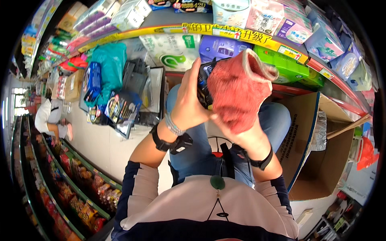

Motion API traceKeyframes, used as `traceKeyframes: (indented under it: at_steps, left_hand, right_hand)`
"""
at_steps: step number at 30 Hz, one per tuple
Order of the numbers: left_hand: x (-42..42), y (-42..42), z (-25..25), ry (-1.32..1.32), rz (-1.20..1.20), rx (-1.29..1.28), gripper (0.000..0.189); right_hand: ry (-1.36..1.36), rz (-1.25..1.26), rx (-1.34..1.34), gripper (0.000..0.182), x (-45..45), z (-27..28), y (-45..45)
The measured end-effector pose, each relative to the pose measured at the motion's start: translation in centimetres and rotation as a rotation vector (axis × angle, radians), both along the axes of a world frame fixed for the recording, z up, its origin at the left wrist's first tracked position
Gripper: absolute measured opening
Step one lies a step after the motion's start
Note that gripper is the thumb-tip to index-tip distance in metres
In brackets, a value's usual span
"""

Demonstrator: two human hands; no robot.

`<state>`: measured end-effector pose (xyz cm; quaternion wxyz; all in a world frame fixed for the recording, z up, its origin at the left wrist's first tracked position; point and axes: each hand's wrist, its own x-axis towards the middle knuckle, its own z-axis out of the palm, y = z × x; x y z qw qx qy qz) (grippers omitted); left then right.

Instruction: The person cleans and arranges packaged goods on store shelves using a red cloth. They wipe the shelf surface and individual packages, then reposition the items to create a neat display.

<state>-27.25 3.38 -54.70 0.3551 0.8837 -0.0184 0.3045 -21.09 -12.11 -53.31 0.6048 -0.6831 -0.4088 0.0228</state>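
In front of my knees, my left hand grips a dark blue-black plastic-wrapped package by its left side. A fuzzy red cloth with a pale edge is in my right hand, pressed against that package and hiding most of it. The cloth also covers the right-hand fingers. Similar dark packages lie in a pile to the left, beside a blue pack and a teal plastic bag.
Ahead runs a shelf with a yellow price strip, holding packs such as a purple one and green boxes. An open cardboard box stands at my right. Left are snack shelves and a crouching person.
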Motion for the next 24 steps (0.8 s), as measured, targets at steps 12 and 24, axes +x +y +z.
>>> traceKeyframes:
  at_steps: [12,24]
  left_hand:
    - [-1.8,-2.6,0.8,0.070,-0.063,0.197,0.119]
    - [-2.6,-2.6,-2.9,0.185,-0.334,-1.769,0.047]
  right_hand:
    - [0.482,0.107,0.179,0.081,0.2,-3.4,-3.1]
    - [0.310,0.225,-0.316,0.040,-4.4,-4.9,-6.6]
